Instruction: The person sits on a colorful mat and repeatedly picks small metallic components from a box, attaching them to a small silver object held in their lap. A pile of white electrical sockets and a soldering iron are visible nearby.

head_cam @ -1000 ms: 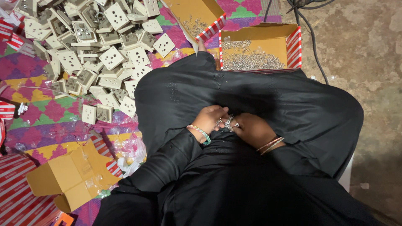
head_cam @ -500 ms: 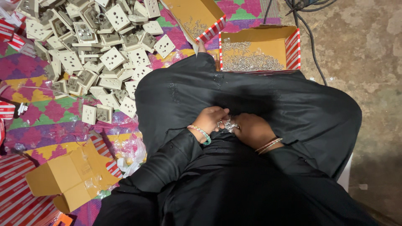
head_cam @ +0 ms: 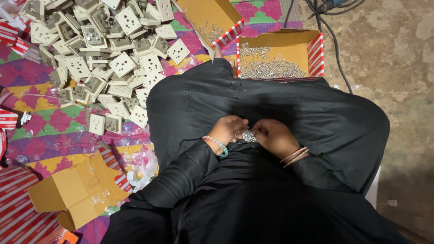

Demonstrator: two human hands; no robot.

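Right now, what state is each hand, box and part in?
Left hand: closed on small metal parts, in lap.
Right hand: pinching the same parts.
Screw box: open, partly filled.
Second box: open, tilted.
Socket plates: loosely piled.
Flat carton: open, on its side.

Socket-plate heap crowds left; screw box blocks ahead; bare floor right.

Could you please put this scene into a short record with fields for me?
Left hand: on the lap, fingers pinching a small cluster of shiny metal pieces
Right hand: touching the same cluster from the other side
Wrists: bangles on both
Ahead: open cardboard box holding small metal screws
Left side: heap of white socket plates on a patterned mat
Near left: empty folded carton
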